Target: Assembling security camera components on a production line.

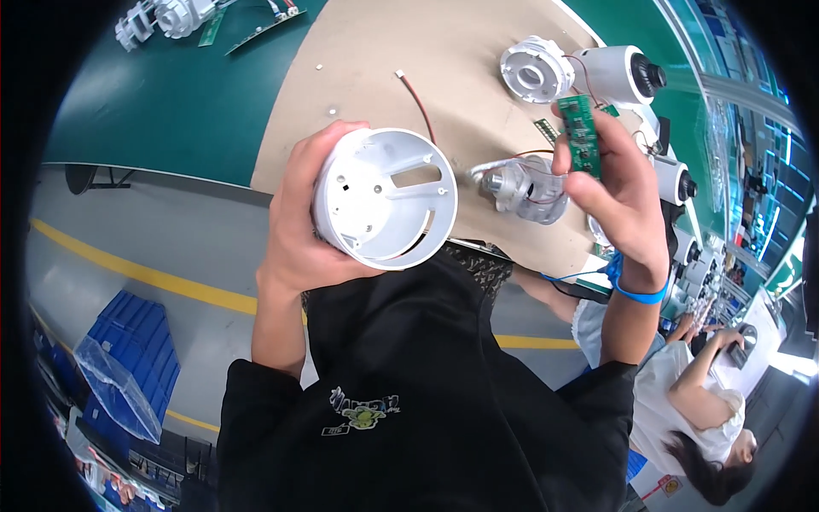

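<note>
My left hand point(299, 209) is wrapped round a white cylindrical housing point(388, 200), its open end turned up toward me. Inside show slots, small holes and screw posts. Between the thumb and fingers of my right hand point(627, 188) a green circuit board point(579, 136) is pinched, held up over the table. A blue wrist strap point(640, 294) circles the right wrist. Below that board, on the brown paper, lies a white and clear motor-like assembly point(525, 189) with thin wires. A thin red and black cable point(418, 102) with a white plug lies beyond the housing.
At the far right stand a white ring-shaped part point(537, 72) and a white camera body point(606, 72). More white parts point(175, 17) and boards lie on the green mat point(171, 94) at far left. Blue crates point(132, 350) stand on the floor. Co-workers point(699, 401) sit to the right.
</note>
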A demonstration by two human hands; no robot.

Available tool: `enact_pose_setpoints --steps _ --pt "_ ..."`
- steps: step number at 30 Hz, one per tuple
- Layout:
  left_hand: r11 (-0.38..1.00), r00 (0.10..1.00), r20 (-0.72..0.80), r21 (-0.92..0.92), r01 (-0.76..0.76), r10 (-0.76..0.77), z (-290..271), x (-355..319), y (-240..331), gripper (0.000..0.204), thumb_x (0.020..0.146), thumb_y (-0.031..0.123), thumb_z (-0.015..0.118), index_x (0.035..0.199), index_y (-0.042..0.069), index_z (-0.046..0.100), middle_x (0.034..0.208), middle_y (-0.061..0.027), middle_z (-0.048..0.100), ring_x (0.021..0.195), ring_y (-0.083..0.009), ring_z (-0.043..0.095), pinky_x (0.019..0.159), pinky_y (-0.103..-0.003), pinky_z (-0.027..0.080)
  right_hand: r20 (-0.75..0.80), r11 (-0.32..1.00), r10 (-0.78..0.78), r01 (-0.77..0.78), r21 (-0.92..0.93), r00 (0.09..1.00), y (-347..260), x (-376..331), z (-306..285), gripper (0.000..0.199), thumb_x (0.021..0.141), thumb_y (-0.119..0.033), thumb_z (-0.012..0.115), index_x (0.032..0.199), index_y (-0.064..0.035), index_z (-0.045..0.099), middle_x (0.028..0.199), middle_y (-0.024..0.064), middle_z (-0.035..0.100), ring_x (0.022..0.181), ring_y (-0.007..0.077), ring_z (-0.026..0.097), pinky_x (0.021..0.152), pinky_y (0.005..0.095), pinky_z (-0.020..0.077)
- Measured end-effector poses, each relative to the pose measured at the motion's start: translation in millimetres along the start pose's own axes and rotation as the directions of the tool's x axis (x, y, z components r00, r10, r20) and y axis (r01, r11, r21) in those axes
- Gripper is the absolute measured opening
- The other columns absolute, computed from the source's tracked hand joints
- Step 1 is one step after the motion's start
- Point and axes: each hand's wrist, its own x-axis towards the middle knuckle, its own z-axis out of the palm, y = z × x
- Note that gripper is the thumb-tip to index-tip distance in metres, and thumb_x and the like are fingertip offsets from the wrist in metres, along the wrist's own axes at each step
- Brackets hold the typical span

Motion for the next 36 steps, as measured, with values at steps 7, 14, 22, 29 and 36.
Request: enact_pose_setpoints --steps 7,14,22,29,36 --pt "0.983 0.972 -0.171 -0.117 0.141 -0.159 -18.4 -15.6 -3.2 0.111 0.049 0.025 0.089 0.134 -0.005 0.023 0.126 -0.0178 0.043 0.114 -0.0283 0.049 0.091 -0.037 0.046 -0.074 0.505 -0.239 0.059 -0.861 0.968 10.2 31.7 25.0 0.059 0.069 -0.006 0.069 0.123 -0.0058 0.045 0.12 0.0173 0.046 0.092 0.0294 0.058 0.075 0.0366 0.0486" --pt "0.99 0.989 -0.1 -0.094 0.102 -0.111 -10.2 -4.7 -4.4 0.11 0.047 0.022 0.09 0.134 -0.004 0.028 0.125 -0.0165 0.045 0.114 -0.026 0.049 0.093 -0.035 0.043 0.492 -0.075 -0.298 0.493 -0.867 0.818 25.1 69.9 30.6 0.027 0.066 -0.006 0.061 0.093 -0.0114 0.062 0.108 0.0036 0.053 0.111 0.0198 0.047 0.087 0.035 0.0407" --pt "0.996 0.994 -0.063 0.018 0.089 -0.088 -2.3 0.4 -5.9 0.106 0.046 0.024 0.09 0.132 0.0 0.033 0.124 -0.0172 0.048 0.11 -0.0287 0.052 0.091 -0.036 0.042 0.657 -0.106 -0.278 0.657 -0.746 0.701 29.8 91.9 13.4 0.003 0.066 -0.012 0.06 0.068 -0.0106 0.058 0.086 0.0005 0.051 0.083 0.0143 0.053 0.07 0.0272 0.0427" --pt "0.995 0.998 -0.041 0.085 0.046 -0.043 -0.9 6.2 -7.5 0.099 0.047 0.03 0.088 0.129 0.001 0.04 0.12 -0.0188 0.051 0.11 -0.0317 0.051 0.09 -0.039 0.043 0.512 0.019 -0.391 0.563 -0.826 0.765 -17.0 38.9 -16.1 0.026 0.061 -0.007 0.06 0.086 -0.0034 0.058 0.098 0.0096 0.057 0.084 0.0248 0.057 0.067 0.0332 0.0455" --pt "0.984 1.0 0.025 0.177 0.006 -0.01 12.3 17.5 -1.9 0.096 0.047 0.027 0.087 0.128 0.003 0.041 0.123 -0.0171 0.049 0.109 -0.033 0.051 0.089 -0.04 0.043 0.2 0.679 -0.244 0.314 -0.664 0.949 -15.4 4.8 -31.5 0.025 0.077 0.002 0.059 0.1 0.0 0.051 0.08 0.0136 0.048 0.067 0.0299 0.047 0.06 0.0349 0.0399"
